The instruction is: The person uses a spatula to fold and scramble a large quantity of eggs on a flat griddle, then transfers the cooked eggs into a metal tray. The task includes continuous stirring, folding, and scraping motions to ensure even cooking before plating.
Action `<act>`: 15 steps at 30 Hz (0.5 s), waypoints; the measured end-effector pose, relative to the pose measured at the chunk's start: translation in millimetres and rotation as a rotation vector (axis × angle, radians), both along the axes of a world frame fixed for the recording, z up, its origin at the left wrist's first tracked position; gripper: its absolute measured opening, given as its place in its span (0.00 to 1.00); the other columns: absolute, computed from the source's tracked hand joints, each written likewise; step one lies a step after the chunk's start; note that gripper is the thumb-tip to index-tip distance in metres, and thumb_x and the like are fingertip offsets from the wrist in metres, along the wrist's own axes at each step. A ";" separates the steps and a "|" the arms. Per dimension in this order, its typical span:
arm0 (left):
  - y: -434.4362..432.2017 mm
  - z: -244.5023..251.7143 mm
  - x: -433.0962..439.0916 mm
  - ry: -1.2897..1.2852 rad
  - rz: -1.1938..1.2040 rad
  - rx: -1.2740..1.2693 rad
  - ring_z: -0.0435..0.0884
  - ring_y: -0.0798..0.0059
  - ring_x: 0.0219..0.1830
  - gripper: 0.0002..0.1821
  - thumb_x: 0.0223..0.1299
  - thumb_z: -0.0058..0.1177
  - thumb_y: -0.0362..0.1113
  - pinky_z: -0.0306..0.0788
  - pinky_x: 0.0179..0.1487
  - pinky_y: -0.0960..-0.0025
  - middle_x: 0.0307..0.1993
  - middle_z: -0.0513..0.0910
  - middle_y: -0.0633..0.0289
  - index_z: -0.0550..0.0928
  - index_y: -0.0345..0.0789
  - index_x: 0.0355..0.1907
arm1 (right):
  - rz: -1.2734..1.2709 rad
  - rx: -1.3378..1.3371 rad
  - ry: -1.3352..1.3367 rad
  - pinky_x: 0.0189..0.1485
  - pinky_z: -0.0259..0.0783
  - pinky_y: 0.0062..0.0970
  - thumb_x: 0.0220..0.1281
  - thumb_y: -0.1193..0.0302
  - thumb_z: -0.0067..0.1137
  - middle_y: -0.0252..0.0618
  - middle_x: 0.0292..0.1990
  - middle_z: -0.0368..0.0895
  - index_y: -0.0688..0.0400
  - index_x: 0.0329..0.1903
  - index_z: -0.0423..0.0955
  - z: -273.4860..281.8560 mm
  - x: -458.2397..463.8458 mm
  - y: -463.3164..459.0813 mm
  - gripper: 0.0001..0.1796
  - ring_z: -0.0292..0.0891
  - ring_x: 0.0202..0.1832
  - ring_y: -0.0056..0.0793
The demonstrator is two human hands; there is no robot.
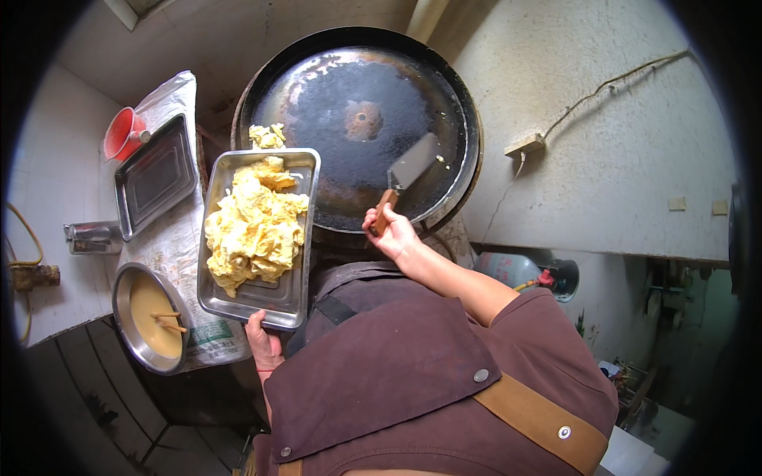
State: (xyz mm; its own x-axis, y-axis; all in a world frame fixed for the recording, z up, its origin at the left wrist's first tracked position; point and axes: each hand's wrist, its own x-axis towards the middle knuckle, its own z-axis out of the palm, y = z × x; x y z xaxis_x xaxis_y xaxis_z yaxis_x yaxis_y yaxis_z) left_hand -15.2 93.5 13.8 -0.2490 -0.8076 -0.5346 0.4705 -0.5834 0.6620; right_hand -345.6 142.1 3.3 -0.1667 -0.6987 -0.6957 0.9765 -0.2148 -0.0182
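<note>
My left hand (pixel 264 344) grips the near edge of a rectangular stainless steel tray (pixel 262 303), thumb on top of the rim. Cooked scrambled egg (pixel 253 232) is heaped in the tray, which overlaps the left side of a large round black griddle pan (pixel 333 172). A small clump of egg (pixel 267 136) shows just past the tray's far edge, over the pan. In my right hand (pixel 394 234) is the wooden handle of a metal spatula (pixel 415 162). Its blade lies over the pan's right half, close to a few small egg scraps (pixel 440 159).
Left on a covered surface (pixel 172 250) are a metal bowl (pixel 121 309) of pale yellow liquid with chopsticks (pixel 169 321), a second tray (pixel 156 177) and a red plastic scoop (pixel 123 135). A clear container (pixel 95 237) lies beside them. A gas cylinder (pixel 506 269) stands at right, below a wall socket (pixel 525 144).
</note>
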 end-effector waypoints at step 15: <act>2.0 -1.7 0.8 -0.013 0.005 0.005 0.72 0.71 0.42 0.21 0.45 0.49 0.32 0.65 0.50 0.68 0.41 0.74 0.61 0.71 0.30 0.46 | 0.186 0.012 0.060 0.49 0.72 0.33 0.63 0.68 0.45 0.41 0.31 0.69 0.64 0.38 0.62 71.1 5.0 51.6 0.10 0.70 0.36 0.31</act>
State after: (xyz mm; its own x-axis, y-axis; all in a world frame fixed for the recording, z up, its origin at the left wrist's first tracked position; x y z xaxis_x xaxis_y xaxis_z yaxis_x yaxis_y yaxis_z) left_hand -14.4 95.5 12.1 -0.2377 -0.8062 -0.5418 0.4649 -0.5842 0.6652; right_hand -340.6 193.7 74.4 -0.0769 -0.7134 -0.6966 0.9964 -0.0301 -0.0792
